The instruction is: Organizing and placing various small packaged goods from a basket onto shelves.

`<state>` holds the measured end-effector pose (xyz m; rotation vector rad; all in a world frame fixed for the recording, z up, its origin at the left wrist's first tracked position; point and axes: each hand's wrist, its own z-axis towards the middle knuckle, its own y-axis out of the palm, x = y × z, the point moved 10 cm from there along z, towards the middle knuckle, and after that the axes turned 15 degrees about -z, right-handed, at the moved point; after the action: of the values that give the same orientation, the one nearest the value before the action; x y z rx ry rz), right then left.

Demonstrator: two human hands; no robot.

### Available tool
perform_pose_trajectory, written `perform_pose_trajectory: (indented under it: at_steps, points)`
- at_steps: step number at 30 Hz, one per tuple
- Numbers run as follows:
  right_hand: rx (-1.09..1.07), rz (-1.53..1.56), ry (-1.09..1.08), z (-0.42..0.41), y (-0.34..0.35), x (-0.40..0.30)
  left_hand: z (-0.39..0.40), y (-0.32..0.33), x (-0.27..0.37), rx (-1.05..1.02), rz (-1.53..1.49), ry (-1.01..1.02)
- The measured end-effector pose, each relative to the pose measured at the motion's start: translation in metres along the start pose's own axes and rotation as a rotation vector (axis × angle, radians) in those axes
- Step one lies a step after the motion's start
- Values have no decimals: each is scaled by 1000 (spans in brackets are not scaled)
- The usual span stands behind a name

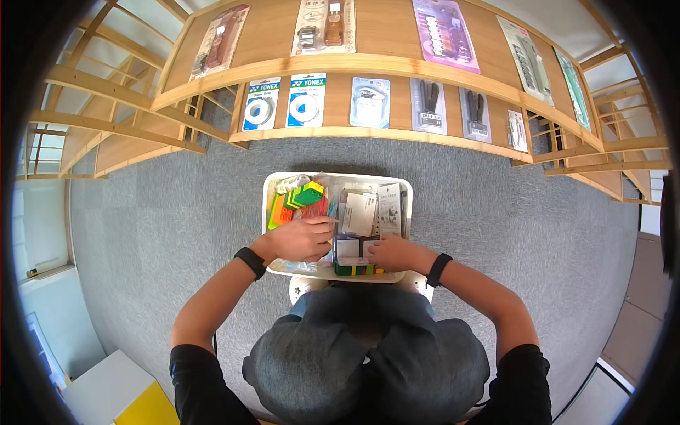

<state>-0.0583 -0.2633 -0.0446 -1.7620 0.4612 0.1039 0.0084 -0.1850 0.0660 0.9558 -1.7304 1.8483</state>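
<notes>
A white plastic bin (pixel 269 180) stands on the floor before me, filled with packaged goods and toy bricks. My left hand (pixel 303 239) reaches into its left half, fingers bent near a thin clear plastic edge; whether they grip it is not clear. Green, yellow and orange building bricks (pixel 304 196) lie just beyond that hand. My right hand (pixel 396 254) is over the right half, fingertips at dark packs with white labels (pixel 348 248); its grip is hidden. Behind these packs are a white-labelled package (pixel 360 213) and a printed pack (pixel 390 207). More coloured bricks (pixel 353 269) sit along the near rim.
A wooden shelf rack (pixel 372 64) spans the far side. It carries carded Yonex grip tape (pixel 306 101), blister-packed watch straps (pixel 333 24) and other carded goods. Wooden frames flank it. Grey carpet (pixel 478 212) surrounds the bin, and a white-and-yellow box (pixel 114 380) stands at lower left.
</notes>
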Motion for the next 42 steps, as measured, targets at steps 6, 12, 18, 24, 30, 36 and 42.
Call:
perform_pose_trajectory:
  at_steps: [6,12,18,24,30,36,42]
  points:
    - [-6,90,222,5,7,14,3,-1,0,10,0,-3]
    - [309,-59,371,3,-58,55,3,-10,5,55,66,6]
    - [73,1,166,3,5,4,-3,-16,2,32,98,-25]
    - [-65,-184,181,18,30,-1,-9,-27,4,74,101,-24]
    - [128,-174,288,16,20,9,-16,-27,2,43,86,-67]
    - [55,-146,234,22,31,9,-19,-27,2,35,86,-81]
    - [58,0,362,16,27,38,-21,-28,3,41,113,-80]
